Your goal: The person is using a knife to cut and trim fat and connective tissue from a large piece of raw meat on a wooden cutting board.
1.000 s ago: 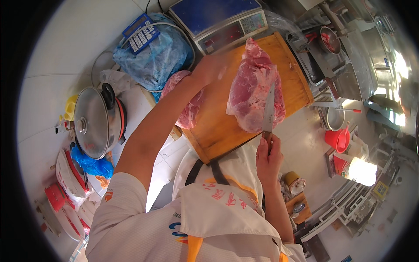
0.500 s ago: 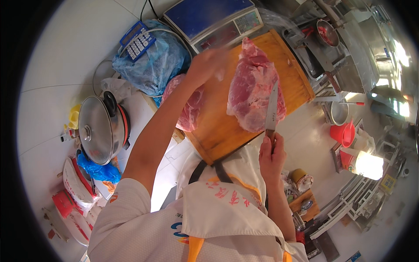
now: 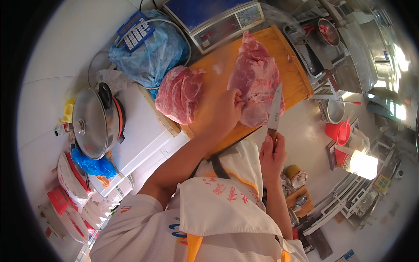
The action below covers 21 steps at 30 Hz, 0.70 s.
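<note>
A large slab of raw meat [image 3: 258,74] lies on the wooden cutting board [image 3: 214,74], its narrow end toward the scale. At its left edge, my left hand [image 3: 229,107] has its fingers curled in and pinches the meat's near part. A knife [image 3: 275,107] with a long, pale blade and brown handle is gripped in my right hand [image 3: 273,155]. Its blade points away from me, lying over the slab's right edge; whether it touches the meat I cannot tell. A second piece of raw meat [image 3: 178,94] rests at the board's left edge.
Beyond the board stands a blue-topped scale [image 3: 227,26]. Left of it are a blue plastic bag [image 3: 152,54] and a blue keypad device [image 3: 136,32]. A lidded pan [image 3: 91,124] sits on the white counter [image 3: 139,126]. Metal trays and a cleaver [image 3: 327,74] are at the right.
My left hand has come down from near the scale to the slab's left edge, uncovering the second piece of meat. The knife stays in my right hand, almost unmoved.
</note>
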Each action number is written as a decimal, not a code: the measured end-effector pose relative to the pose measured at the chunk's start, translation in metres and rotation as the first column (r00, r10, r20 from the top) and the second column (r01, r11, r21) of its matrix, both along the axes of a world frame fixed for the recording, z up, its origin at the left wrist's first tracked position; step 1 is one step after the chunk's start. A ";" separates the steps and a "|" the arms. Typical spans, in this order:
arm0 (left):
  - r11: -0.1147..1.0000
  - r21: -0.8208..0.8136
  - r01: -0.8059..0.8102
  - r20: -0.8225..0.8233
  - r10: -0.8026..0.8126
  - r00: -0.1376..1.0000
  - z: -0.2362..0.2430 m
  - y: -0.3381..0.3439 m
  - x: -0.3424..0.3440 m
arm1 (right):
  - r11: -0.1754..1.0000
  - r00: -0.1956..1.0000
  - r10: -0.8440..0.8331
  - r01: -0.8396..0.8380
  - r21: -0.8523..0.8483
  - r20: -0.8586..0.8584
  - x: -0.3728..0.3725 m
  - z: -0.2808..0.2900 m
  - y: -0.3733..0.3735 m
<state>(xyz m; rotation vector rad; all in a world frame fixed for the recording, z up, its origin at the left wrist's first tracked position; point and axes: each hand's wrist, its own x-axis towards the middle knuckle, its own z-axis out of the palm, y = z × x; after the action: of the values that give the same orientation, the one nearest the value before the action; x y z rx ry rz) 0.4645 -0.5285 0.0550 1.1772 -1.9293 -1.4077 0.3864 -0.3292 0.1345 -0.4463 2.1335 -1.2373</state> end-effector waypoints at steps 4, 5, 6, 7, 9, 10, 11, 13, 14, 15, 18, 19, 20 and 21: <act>1.000 -0.012 -0.003 0.081 0.004 0.997 -0.001 -0.006 -0.002 | 1.000 1.000 0.015 -0.015 -0.001 0.002 0.001 -0.002 0.000; 1.000 -0.018 0.000 0.092 0.002 0.996 -0.003 -0.007 -0.002 | 1.000 1.000 0.018 -0.018 -0.003 0.003 0.000 -0.002 -0.001; 1.000 -0.024 0.002 0.103 0.000 0.995 -0.004 -0.006 -0.001 | 1.000 1.000 0.022 -0.022 -0.005 0.005 0.000 -0.001 -0.002; 0.999 -0.035 0.034 0.159 -0.028 0.987 -0.004 -0.007 0.000 | 1.000 1.000 0.019 -0.019 -0.009 0.013 0.000 -0.001 -0.001; 0.994 -0.053 0.099 0.271 -0.081 0.959 -0.003 -0.008 0.003 | 1.000 0.999 0.014 -0.013 -0.018 0.029 -0.001 -0.003 0.000; 0.994 -0.056 0.094 0.252 -0.077 0.965 -0.002 -0.007 0.003 | 1.000 0.999 0.012 -0.011 -0.025 0.033 -0.001 -0.003 0.000; 0.994 -0.058 0.088 0.232 -0.073 0.970 -0.001 -0.006 0.004 | 0.999 0.999 0.009 -0.008 -0.032 0.038 -0.001 -0.004 0.000; 0.987 -0.147 0.071 0.190 -0.042 0.981 -0.001 -0.005 0.005 | 0.999 0.999 0.011 -0.009 -0.036 0.041 -0.001 -0.005 0.001; 0.971 -0.231 0.057 0.165 -0.019 0.986 -0.002 -0.006 0.006 | 0.999 0.999 0.015 -0.013 -0.033 0.039 -0.002 -0.005 0.002; 0.949 -0.313 0.041 0.138 0.003 0.990 -0.003 -0.007 0.006 | 0.999 0.999 0.019 -0.017 -0.030 0.036 -0.002 -0.005 0.003; 0.976 -0.219 0.010 0.146 0.022 0.989 0.003 -0.003 0.001 | 1.000 0.999 0.030 -0.030 -0.002 0.043 -0.004 -0.002 0.003; 0.988 -0.156 0.001 0.149 0.022 0.989 0.003 -0.003 -0.001 | 1.000 0.999 0.030 -0.030 -0.004 0.040 -0.004 -0.003 0.004; 0.996 -0.092 -0.008 0.153 0.022 0.988 0.003 -0.004 -0.002 | 1.000 0.999 0.031 -0.031 -0.006 0.037 -0.004 -0.004 0.004; 0.999 -0.028 -0.017 0.156 0.021 0.988 0.003 -0.005 -0.003 | 0.999 0.999 0.032 -0.032 -0.007 0.033 -0.004 -0.005 0.004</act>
<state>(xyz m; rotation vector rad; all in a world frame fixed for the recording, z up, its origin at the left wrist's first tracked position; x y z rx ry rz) 0.4616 -0.5336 0.0578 1.3248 -2.0295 -1.3103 0.3826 -0.3253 0.1299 -0.4574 2.0871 -1.2263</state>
